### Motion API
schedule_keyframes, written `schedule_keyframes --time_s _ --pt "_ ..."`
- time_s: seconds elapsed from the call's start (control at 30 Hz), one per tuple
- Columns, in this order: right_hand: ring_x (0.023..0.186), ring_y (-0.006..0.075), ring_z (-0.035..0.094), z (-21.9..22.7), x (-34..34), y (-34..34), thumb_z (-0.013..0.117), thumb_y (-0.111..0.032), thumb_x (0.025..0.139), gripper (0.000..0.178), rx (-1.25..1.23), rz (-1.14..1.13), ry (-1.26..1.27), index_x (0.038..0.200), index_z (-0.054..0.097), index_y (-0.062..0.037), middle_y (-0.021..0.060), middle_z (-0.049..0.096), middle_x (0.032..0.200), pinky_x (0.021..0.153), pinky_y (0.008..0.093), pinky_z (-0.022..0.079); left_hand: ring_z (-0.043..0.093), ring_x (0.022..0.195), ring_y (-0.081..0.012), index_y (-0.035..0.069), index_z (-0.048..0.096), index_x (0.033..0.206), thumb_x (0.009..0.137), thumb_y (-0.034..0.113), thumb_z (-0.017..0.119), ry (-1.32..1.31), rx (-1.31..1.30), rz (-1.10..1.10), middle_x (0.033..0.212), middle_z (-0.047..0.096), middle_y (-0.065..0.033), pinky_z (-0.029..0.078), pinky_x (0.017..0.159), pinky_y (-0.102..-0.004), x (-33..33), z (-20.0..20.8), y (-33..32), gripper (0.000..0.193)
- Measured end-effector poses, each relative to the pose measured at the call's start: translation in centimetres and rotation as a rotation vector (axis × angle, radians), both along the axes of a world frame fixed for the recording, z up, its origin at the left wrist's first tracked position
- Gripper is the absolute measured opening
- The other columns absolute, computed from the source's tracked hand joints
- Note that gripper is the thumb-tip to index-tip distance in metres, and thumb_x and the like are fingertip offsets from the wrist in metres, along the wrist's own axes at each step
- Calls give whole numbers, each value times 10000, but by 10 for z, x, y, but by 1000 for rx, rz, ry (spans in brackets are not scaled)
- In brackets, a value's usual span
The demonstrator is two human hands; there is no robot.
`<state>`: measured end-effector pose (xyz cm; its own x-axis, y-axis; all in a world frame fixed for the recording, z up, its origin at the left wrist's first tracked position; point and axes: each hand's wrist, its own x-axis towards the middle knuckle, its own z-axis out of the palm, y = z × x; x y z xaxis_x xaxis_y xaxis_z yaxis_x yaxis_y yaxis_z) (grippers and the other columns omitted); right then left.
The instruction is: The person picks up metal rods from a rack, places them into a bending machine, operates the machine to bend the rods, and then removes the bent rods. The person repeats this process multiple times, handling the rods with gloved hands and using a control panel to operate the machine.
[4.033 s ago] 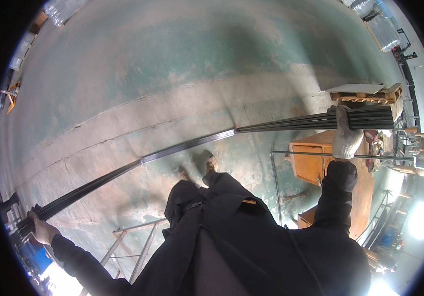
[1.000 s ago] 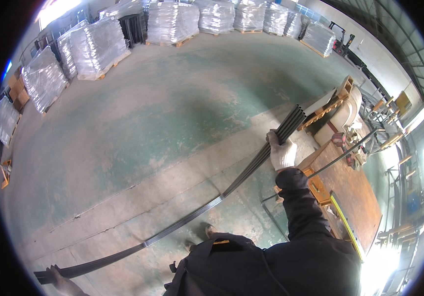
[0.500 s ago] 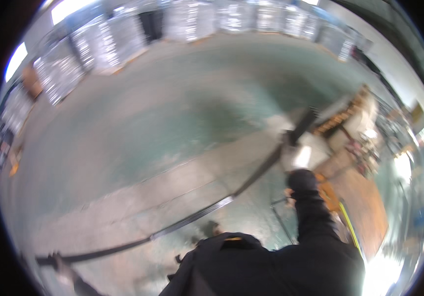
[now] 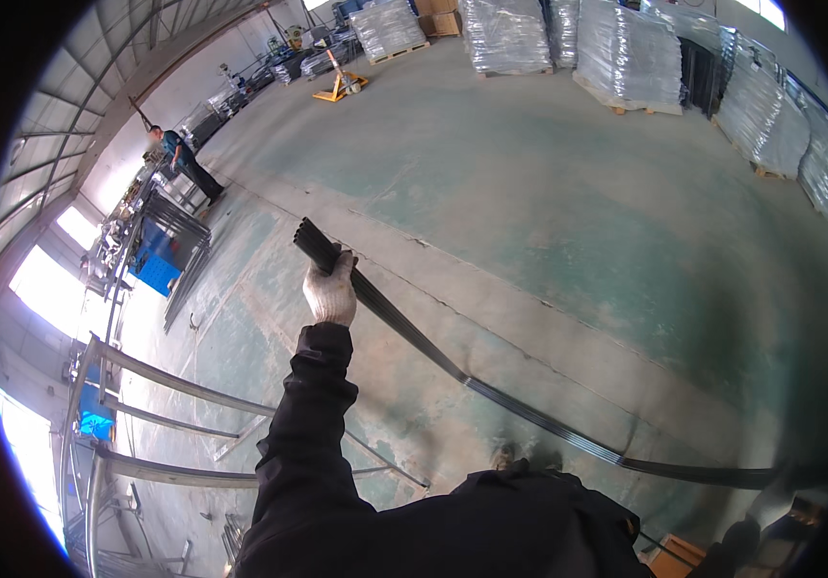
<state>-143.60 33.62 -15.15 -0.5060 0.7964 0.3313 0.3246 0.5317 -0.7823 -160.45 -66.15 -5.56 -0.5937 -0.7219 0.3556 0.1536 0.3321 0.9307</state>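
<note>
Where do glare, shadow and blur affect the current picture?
Head view: left-side windows burn out white; the left hand is crisp; the right hand, near the black rim, is dim and soft; dark tubes glint along their middle; shadow darkens the floor at right.

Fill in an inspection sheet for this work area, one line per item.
Surface: green floor, worn and patchy, with cracks running across it.
Job's things: bundle of dark tubes, held across the front of the body.
Clutter: metal frames at left; blue crate beyond them.
Grips: gloved left hand closed around the bundle near one end; right hand near the other, dim, hold unclear.
Cables: nothing seen.
Surroundings: wrapped stacks, orange pallet truck, one person standing at far left.
</note>
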Motion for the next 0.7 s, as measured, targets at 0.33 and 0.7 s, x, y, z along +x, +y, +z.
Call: schedule_keyframes --time_s 0.33,0.7 --pt "1185 227 814 3 6 2 616 -360 1217 437 64 -22 -169 1493 779 -63 151 850 1317 1024 348 619 821 1072 -278 -90 695 1372 1068 90 803 -51 -35 -80 1209 812 -161 656 991 -415 4 0 -11 370" --pt "1122 194 832 -11 5 20 658 -342 1202 428 53 -14 -112 1451 795 -23 129 869 1282 974 324 639 819 1052 -243 -77 727 1336 1063 110 820 -17 57 -127 1157 812 -114 648 975 -394 4 -2 -15 343"
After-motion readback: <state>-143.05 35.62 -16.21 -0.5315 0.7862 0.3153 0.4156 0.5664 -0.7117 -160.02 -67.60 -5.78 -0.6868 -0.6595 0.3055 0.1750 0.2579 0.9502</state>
